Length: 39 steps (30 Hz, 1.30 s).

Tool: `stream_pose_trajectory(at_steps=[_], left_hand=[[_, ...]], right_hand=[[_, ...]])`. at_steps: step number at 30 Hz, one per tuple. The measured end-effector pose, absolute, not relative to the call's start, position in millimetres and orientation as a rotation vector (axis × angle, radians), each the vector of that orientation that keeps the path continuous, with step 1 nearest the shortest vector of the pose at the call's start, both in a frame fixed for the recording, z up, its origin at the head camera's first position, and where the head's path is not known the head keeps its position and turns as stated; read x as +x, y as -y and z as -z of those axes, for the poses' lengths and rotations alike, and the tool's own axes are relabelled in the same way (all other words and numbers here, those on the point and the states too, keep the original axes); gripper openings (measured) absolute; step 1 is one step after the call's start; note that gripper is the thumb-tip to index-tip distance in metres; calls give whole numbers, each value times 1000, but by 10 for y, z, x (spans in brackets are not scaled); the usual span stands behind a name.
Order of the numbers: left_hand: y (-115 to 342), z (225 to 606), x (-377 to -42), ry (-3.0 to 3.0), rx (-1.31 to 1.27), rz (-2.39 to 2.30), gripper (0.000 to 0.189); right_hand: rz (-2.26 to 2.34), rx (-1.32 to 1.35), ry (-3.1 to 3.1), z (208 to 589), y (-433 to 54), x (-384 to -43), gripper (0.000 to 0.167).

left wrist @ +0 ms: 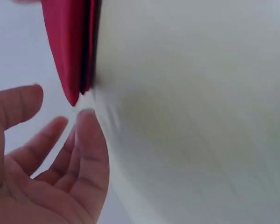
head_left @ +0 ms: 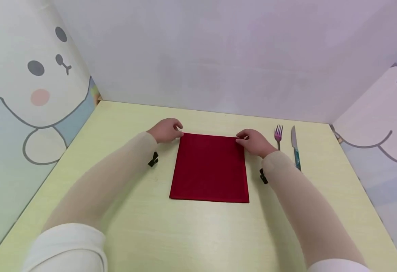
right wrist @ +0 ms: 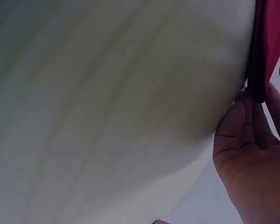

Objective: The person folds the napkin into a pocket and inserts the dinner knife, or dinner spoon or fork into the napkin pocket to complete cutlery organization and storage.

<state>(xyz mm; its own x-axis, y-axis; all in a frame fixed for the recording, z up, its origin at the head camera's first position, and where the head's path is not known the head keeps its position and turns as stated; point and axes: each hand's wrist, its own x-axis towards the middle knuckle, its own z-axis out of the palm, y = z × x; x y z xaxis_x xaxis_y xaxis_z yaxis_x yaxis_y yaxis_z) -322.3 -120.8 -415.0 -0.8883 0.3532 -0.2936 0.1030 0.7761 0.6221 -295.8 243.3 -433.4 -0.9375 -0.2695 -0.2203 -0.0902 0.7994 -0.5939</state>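
A dark red cloth napkin [head_left: 210,168], folded into a flat square, lies on the pale yellow table [head_left: 134,226]. At its far left corner is my left hand [head_left: 165,130], thumb and fingers apart. In the left wrist view, the layered red corner [left wrist: 72,70] ends just beyond that hand's fingertips [left wrist: 87,123]. My right hand [head_left: 253,141] touches the far right corner. The right wrist view shows its fingers loosely bent against the folded edge [right wrist: 259,70], with the thumb standing off from the cloth.
To the right of the napkin lie a fork [head_left: 278,134] with purplish tines and a knife [head_left: 295,145] with a green-blue handle, both partly hidden by the right arm. A pale wall [head_left: 212,56] rises behind the table, and cartoon-printed panels [head_left: 49,75] flank both sides.
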Motion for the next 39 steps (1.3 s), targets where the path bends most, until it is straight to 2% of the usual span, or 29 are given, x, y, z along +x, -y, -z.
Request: stream_pose_trajectory(at_steps=[4, 9, 26, 32, 39], left_hand=[[1150, 4230, -3432, -2530, 275, -860, 27], [1063, 4226, -3490, -2567, 285, -753, 10], [1080, 4254, -3540, -2558, 212, -747, 14], [1059, 4277, -3389, -2800, 414, -467, 23], [1054, 4140, -2898, -2855, 712, -246, 24]], right_hand=[[895, -260, -2685, 4329, -2423, -3006, 31], [834, -281, -2717, 4310, -2416, -3038, 24], [753, -205, -2747, 4335, -2315, -3100, 16], [719, -216, -2768, 4332, -2282, -3082, 21], [560, -292, -2832, 4286, -2296, -2896, 39]])
